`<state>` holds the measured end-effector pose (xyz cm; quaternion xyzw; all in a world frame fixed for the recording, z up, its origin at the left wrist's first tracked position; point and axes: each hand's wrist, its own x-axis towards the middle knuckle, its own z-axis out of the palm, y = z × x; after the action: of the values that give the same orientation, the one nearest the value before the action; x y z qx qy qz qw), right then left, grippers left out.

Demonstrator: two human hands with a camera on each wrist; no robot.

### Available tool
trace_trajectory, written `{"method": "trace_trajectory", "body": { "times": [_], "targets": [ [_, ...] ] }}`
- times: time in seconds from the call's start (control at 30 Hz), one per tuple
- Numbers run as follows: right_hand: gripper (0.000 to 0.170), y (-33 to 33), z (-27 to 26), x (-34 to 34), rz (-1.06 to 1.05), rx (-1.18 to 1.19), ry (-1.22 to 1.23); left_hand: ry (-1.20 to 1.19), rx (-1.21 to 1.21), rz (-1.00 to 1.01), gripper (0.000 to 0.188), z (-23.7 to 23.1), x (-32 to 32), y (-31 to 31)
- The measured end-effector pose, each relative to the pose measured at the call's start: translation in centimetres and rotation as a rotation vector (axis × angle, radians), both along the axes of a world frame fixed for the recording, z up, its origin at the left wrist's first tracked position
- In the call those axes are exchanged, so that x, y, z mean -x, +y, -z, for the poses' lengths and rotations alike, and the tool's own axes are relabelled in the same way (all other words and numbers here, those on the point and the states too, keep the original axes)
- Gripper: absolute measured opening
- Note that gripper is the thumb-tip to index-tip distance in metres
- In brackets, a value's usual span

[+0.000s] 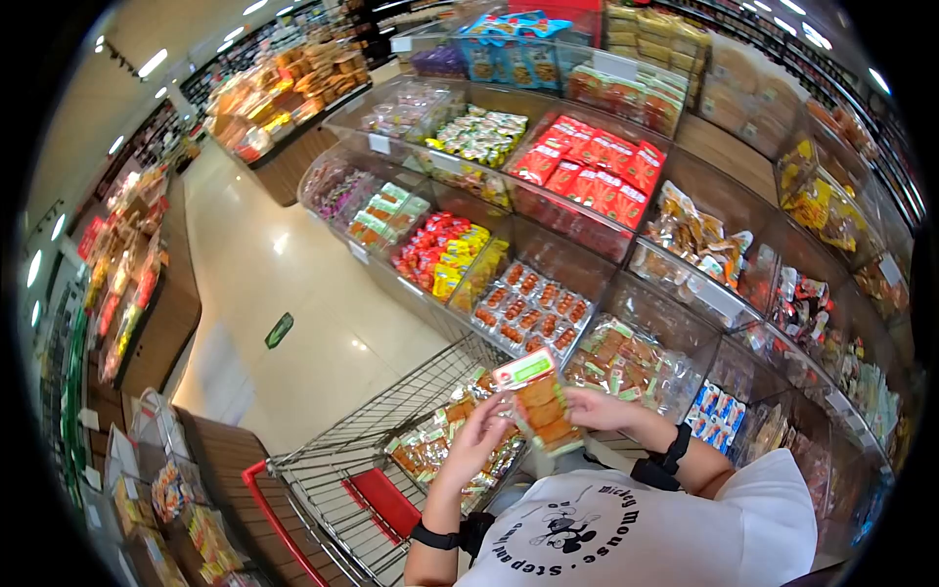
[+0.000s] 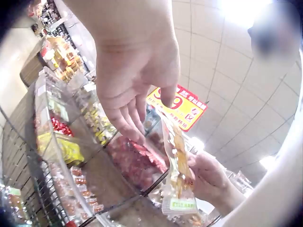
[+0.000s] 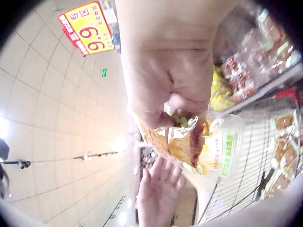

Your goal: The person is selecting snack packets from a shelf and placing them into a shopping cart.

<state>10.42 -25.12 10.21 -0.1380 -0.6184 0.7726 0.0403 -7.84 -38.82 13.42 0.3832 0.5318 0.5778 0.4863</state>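
A clear plastic snack packet [image 1: 544, 409] with flat brown pieces inside and a green-and-white label is held up in front of the chest. My right hand [image 1: 599, 409] pinches its side edge, thumb and fingers curled on the film in the right wrist view. My left hand [image 1: 477, 435] is at the packet's other side, its fingers loosely extended. In the right wrist view that left hand [image 3: 160, 194] shows an open palm behind the packet. Below, similar packets [image 1: 430, 445] lie in the wire shopping cart [image 1: 333, 430].
Clear bins hold red packets [image 1: 597, 171], sealed trays of reddish-brown snacks [image 1: 528, 311] and more brown packets [image 1: 621, 362]. The cart's red handle [image 1: 284, 523] is at the lower left. Wooden display stands [image 1: 152, 333] line the tiled aisle [image 1: 264, 254]. A yellow price sign [image 2: 182, 106] hangs above the bins.
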Motion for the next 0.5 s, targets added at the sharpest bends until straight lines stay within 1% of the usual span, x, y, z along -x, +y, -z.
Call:
{"method": "trace_trajectory", "body": {
  "times": [0.03,0.1,0.13,0.17,0.23,0.27,0.33,0.43,0.47,0.5],
  "targets": [
    [0.045,-1.1,-1.3,1.3,-0.071,0.006,0.006,0.016,0.014,-0.03,0.021,-0.8,0.1,-0.6],
    [0.047,-2.5,-4.0,3.7,-0.141,0.083,0.026,0.045,0.047,-0.096,0.015,-2.1,0.3,-1.9],
    [0.047,-3.2,-5.2,4.7,-0.179,0.125,0.033,-0.001,0.015,-0.207,0.01,-3.1,0.4,-2.6],
    [0.048,-3.8,-6.3,5.3,-0.199,0.158,0.039,-0.069,-0.039,-0.315,0.008,-3.9,0.3,-3.3],
    [0.049,-5.2,-7.7,6.7,-0.241,0.23,0.047,-0.098,-0.045,-0.356,0.008,-5.0,1.0,-5.1],
    [0.057,-6.2,-7.6,7.6,-0.232,0.205,0.191,-0.094,-0.065,-0.394,0.008,-5.5,1.1,-6.0],
    [0.061,-7.0,-9.7,8.5,-0.301,0.048,0.156,-0.086,-0.105,-0.469,0.009,-6.1,1.2,-7.5],
    [0.068,-8.5,-10.2,10.0,-0.369,0.004,0.164,-0.028,-0.117,-0.591,0.013,-6.6,1.4,-9.6],
    [0.068,-8.8,-10.4,10.4,-0.391,0.008,0.143,0.044,-0.12,-0.61,0.019,-6.6,1.5,-10.3],
    [0.066,-9.3,-10.5,10.7,-0.389,0.012,0.139,0.027,-0.152,-0.641,0.021,-6.7,1.5,-10.9]
  ]
}}
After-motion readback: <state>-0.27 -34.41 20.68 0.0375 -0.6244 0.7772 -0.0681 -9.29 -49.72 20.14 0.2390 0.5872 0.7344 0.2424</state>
